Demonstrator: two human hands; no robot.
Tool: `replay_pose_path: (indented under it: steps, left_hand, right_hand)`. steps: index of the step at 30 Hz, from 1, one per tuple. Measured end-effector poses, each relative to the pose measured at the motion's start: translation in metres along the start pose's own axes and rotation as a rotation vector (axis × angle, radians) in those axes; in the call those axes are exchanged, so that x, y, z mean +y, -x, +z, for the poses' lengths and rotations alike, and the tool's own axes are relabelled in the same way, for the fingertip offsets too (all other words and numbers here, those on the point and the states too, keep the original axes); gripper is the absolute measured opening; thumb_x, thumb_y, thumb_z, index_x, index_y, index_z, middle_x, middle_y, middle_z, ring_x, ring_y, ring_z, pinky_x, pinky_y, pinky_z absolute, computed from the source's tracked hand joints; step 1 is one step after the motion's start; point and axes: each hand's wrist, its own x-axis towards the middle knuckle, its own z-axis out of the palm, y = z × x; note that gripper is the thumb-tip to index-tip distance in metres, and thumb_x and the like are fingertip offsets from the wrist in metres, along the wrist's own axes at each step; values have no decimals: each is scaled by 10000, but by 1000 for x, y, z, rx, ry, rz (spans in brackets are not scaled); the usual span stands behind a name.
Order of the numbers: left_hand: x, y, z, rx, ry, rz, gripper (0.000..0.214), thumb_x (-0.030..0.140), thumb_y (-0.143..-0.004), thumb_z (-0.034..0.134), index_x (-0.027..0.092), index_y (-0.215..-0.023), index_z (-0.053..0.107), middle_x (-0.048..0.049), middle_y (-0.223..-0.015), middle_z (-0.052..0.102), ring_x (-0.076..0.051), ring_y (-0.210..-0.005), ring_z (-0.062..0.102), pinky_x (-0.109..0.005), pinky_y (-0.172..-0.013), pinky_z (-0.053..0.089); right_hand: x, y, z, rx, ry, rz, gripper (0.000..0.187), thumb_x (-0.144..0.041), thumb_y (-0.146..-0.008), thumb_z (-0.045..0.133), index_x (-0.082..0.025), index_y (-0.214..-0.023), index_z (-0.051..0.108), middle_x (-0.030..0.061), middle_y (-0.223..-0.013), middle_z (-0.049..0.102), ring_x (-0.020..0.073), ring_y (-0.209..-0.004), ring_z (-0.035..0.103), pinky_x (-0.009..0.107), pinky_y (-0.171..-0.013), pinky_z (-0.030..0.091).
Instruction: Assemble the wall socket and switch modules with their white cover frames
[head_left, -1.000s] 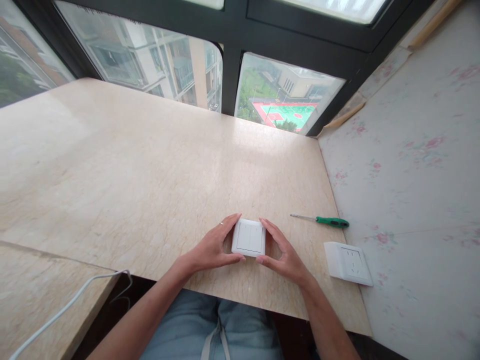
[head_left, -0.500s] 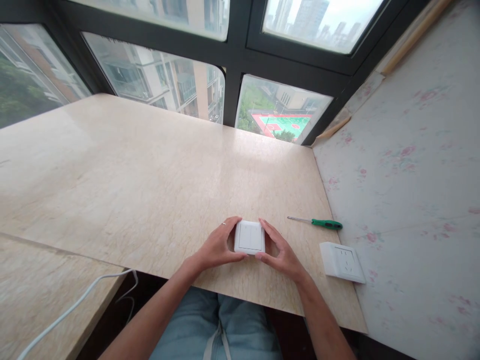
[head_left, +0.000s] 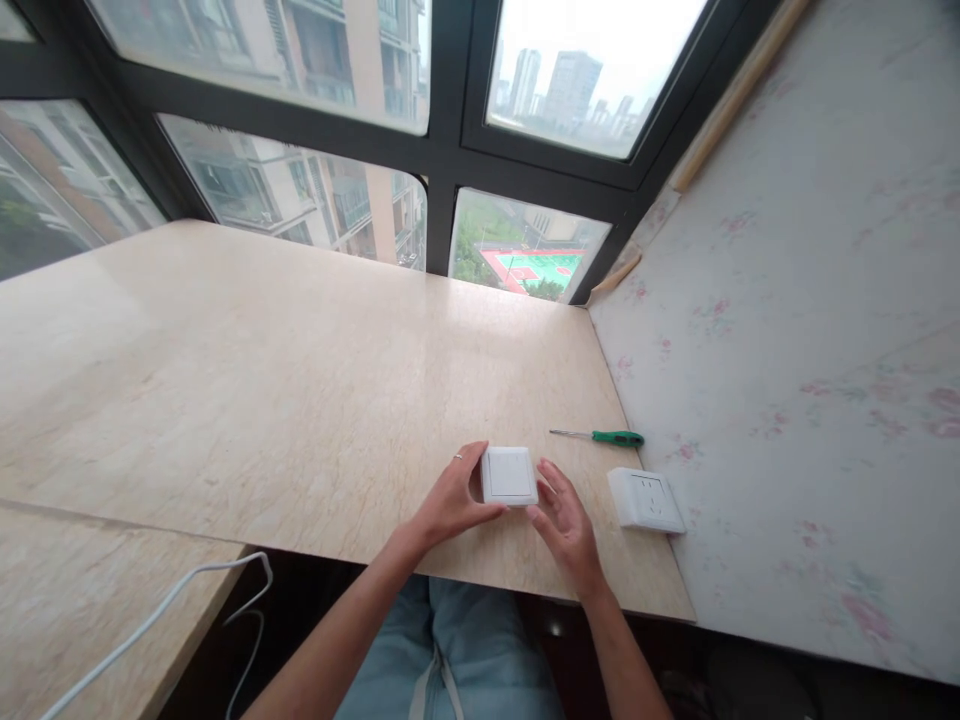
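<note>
A white two-button wall switch lies near the front edge of a beige marble table. My left hand grips its left side, thumb below and fingers above, a ring on one finger. My right hand hovers just right of the switch with its fingers spread, touching at most the switch's lower right corner.
A green-handled screwdriver lies to the right of the switch. A white wall socket rests by the floral wall. A white cable hangs off the table's left part. Windows stand behind the table.
My right hand has let go of the switch and opened, drawing back toward me. The left hand keeps its hold. The camera has tilted up.
</note>
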Motion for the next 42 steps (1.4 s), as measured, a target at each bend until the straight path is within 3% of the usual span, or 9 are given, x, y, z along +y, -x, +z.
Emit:
replay_pose_path:
  steps: [4,7,13,19,30,34,38,42]
  left_hand:
    - [10,-17,29,-35,33,41,863,318,-654,822,181,-1390,392,-173,-1404,462,-332,-1307,448,-507,-1093,369]
    - [20,-34,52,-66,47,58,892,290,-611,846,149,-1376,408,-190,-1391,468,-336,-1299,451,-500,-1100,361]
    - [37,-58,90,-140,54,96,926,303,-582,865,133,-1371,411,-197,-1373,473,-339,-1278,466,-487,-1077,385]
    - [43,-63,108,-173,39,92,940,321,-595,856,104,-1379,385,-212,-1381,461,-341,-1282,461,-482,-1085,377]
    - [47,-63,118,-149,7,89,924,304,-602,840,125,-1382,378,-209,-1386,467,-360,-1297,458,-525,-1087,375]
    - [48,-61,118,-181,0,85,1064,334,-584,862,79,-1444,290,-265,-1486,342,-383,-1399,333,-533,-1150,298]
    - [38,-51,108,-157,25,104,1125,434,-623,841,104,-1490,206,-260,-1549,234,-374,-1462,205,-563,-1186,209]
    - [13,-37,77,-25,91,96,851,442,-784,707,131,-1454,284,-229,-1512,336,-313,-1424,328,-530,-1149,312]
  right_hand:
    - [-2,53,-15,302,6,93,484,-343,-849,669,-233,-1306,552,134,-1378,552,273,-1215,584,508,-1063,443]
    - [-4,80,-27,488,21,162,429,-386,-820,689,-190,-1195,617,143,-1248,638,268,-1103,643,487,-1009,481]
    - [-4,83,-34,694,3,216,386,-421,-762,720,-153,-1035,670,108,-1028,714,233,-950,676,406,-902,527]
    - [-5,71,-28,665,70,180,287,-409,-750,701,-153,-878,697,80,-884,716,217,-824,672,351,-781,544]
    - [-8,69,-33,459,209,124,223,-375,-821,623,-173,-863,706,74,-846,706,221,-810,664,338,-772,544]
    - [-6,68,-31,445,239,102,215,-368,-831,606,-176,-848,703,74,-854,703,219,-811,659,333,-768,536]
    - [-8,67,-31,435,238,129,221,-374,-816,609,-173,-826,699,65,-803,696,213,-760,651,324,-727,530]
    - [-12,60,-27,408,195,170,179,-330,-777,599,-174,-781,686,50,-744,689,202,-708,643,305,-680,520]
